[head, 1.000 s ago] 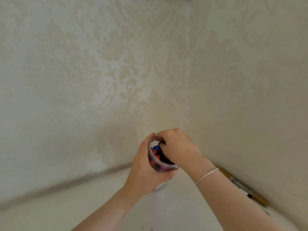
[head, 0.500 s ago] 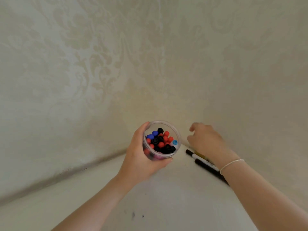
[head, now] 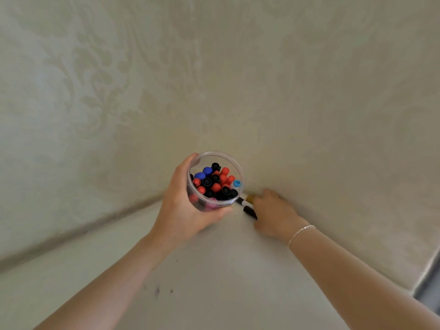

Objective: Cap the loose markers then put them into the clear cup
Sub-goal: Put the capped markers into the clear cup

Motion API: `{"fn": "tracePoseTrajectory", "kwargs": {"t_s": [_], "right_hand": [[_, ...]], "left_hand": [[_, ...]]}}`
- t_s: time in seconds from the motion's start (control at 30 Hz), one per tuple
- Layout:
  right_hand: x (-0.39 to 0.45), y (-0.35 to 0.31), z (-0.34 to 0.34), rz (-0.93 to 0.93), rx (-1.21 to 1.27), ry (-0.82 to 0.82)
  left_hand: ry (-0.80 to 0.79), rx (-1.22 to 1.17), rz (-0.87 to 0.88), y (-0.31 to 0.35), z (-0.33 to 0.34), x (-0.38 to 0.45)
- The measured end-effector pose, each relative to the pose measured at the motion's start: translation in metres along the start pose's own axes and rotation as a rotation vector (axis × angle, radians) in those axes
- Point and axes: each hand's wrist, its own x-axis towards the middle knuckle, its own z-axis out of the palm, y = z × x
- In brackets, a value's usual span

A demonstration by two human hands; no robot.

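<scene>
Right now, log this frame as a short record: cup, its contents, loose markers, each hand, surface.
cup: clear cup, held up off the table
contents: capped markers standing upright; red, black, blue, light blue and pink caps visible
loose markers: three or so on the table by the wall, partly hidden by the right hand
left hand: grips the cup's side
right hand: over the loose markers; grip unclear
surface: white table in a wallpapered corner

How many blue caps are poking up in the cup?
3: two dark blue caps side by side near the left rim of the clear cup, one light blue cap at its right rim. More may be hidden underneath.
</scene>
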Motion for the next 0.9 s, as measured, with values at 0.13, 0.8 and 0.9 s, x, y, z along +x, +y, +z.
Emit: {"fn": "tracePoseTrajectory", "kwargs": {"t_s": [0.13,0.8,0.9], "right_hand": [[0.005,-0.011,0.005,-0.045,-0.081,0.014],[0.045,-0.031,-0.003,-0.08,0.087,-0.202],[0.053,-0.029,-0.015,-0.033,0.213,-0.162]], "left_hand": [[0.005,0.012,-0.005,-0.003,-0.003,0.0],[0.052,-0.023,-0.013,-0.019,-0.02,0.002],[0.013,0.017,-0.018,-0.018,-0.021,0.0]]}}
